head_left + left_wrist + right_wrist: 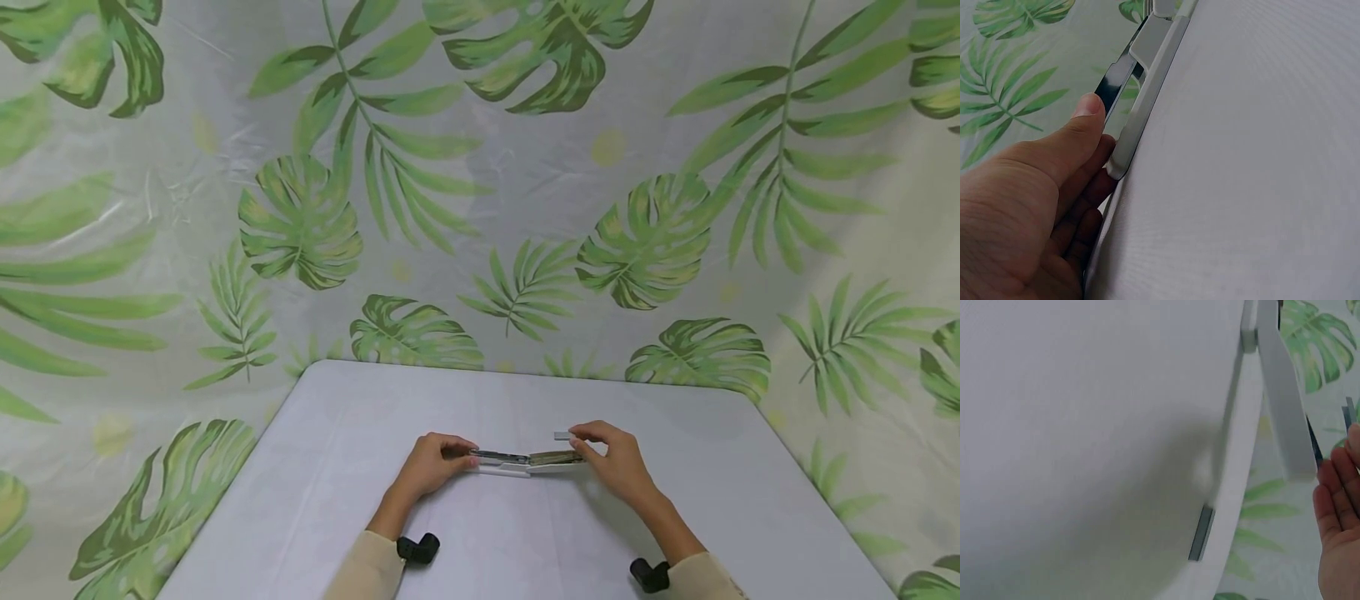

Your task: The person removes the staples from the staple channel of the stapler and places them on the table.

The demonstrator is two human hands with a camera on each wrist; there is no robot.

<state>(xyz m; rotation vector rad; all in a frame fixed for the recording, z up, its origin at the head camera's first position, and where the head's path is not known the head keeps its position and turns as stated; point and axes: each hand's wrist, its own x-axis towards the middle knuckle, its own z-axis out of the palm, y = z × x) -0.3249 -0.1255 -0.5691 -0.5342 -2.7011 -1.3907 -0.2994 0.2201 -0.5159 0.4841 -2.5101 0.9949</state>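
A white stapler point(504, 471) lies spread wide at its hinge between the two hands, its metal inner parts bared. My left hand point(437, 461) grips its left end, the thumb on a dark metal piece point(1112, 84) and fingers at the tip of the white part point(1141, 119). My right hand point(617, 461) pinches a short grey staple strip point(562, 436) between thumb and index finger, above the stapler's raised right half point(1285, 419). Other right fingers are close to that half's end; whether they bear on it I cannot tell.
A second grey strip point(1201, 533), similar in look, lies on the white table point(360, 417) in the right wrist view, below the stapler's raised half. Behind the table's far edge hangs a leaf-patterned sheet point(525, 208). Black wrist cameras point(418, 548) sit at both sleeves.
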